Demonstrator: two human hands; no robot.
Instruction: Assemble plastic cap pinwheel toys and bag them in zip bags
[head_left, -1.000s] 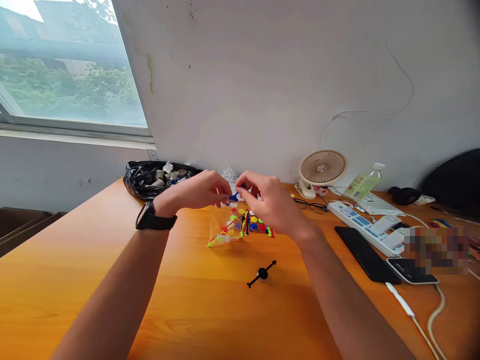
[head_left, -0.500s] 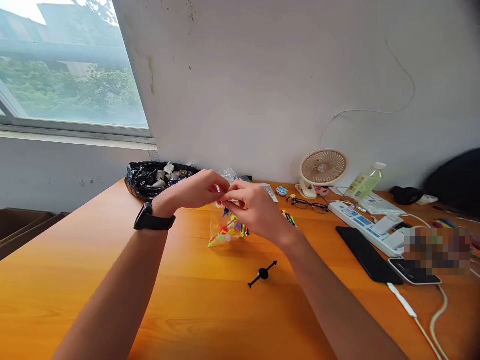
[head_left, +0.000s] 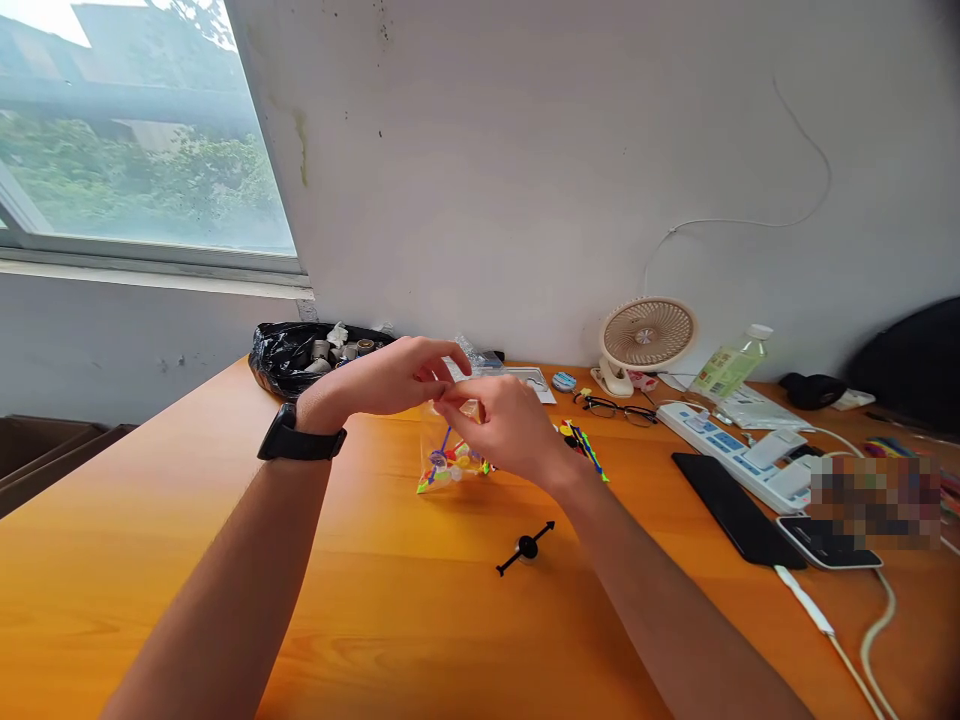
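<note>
My left hand (head_left: 397, 377) and my right hand (head_left: 504, 425) meet above the orange table (head_left: 225, 560), fingertips pinched on the top of a clear plastic bag (head_left: 452, 455) of small colourful plastic sticks and discs. The bag's bottom rests on the table. A few more coloured pieces (head_left: 583, 442) lie just right of my right hand. A black stick with a round hub (head_left: 526, 547) lies on the table nearer to me. A black watch (head_left: 291, 438) sits on my left wrist.
A black rubbish bag (head_left: 289, 358) sits at the wall on the left. To the right stand a small fan (head_left: 646, 338), glasses (head_left: 615, 407), a bottle (head_left: 729, 366), a power strip (head_left: 739, 455), two phones (head_left: 736, 512) and cables (head_left: 870, 630).
My right hand moved left to meet my left at the bag's top. The blue piece between my fingers is gone from sight. The bag is lifted and narrower, and loose pieces show at the right.
</note>
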